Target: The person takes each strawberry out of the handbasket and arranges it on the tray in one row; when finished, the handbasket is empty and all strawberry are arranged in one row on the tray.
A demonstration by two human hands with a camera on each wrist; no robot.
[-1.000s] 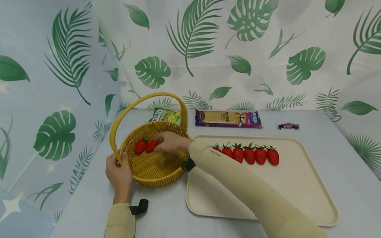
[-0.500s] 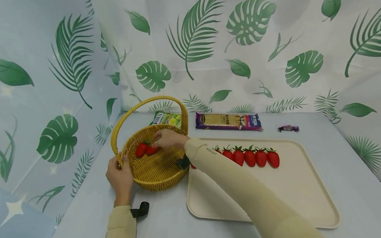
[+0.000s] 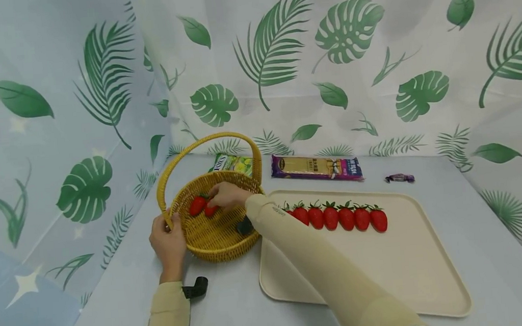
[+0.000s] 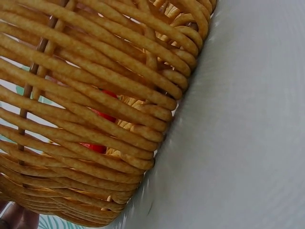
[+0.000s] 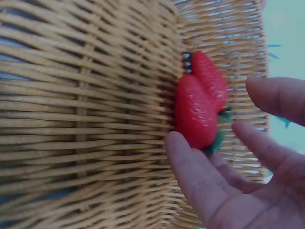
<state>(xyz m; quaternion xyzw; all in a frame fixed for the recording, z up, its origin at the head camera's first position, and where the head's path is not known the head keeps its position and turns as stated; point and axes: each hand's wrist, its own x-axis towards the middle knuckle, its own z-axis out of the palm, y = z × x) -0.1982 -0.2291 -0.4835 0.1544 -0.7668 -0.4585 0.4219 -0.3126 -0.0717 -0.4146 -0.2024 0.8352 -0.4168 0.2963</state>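
A yellow wicker basket [image 3: 217,252] with a tall arched handle stands at the left of the table. At the base of that handle, my left hand [image 3: 168,244] grips the basket's rim. Two red strawberries, a left one [image 3: 197,206] and a right one [image 3: 210,210], lie side by side against the basket's inner wall. My right hand [image 3: 227,195] reaches inside; in the right wrist view its fingers are spread around the nearer strawberry [image 5: 194,112], one fingertip at its side and the thumb apart from it. Through the weave, the left wrist view shows bits of red.
A beige tray [image 3: 390,281] to the right carries a row of several strawberries [image 3: 331,218], partly behind my right sleeve. Behind it lie a purple-and-gold packet [image 3: 316,168] and a small purple wrapped candy [image 3: 400,178]. A green bag [image 3: 238,164] sits behind the basket.
My right forearm has shifted slightly left and deeper over the basket, uncovering more of the tray's strawberries. The right strawberry in the basket sits a little lower. My left hand stays on the rim.
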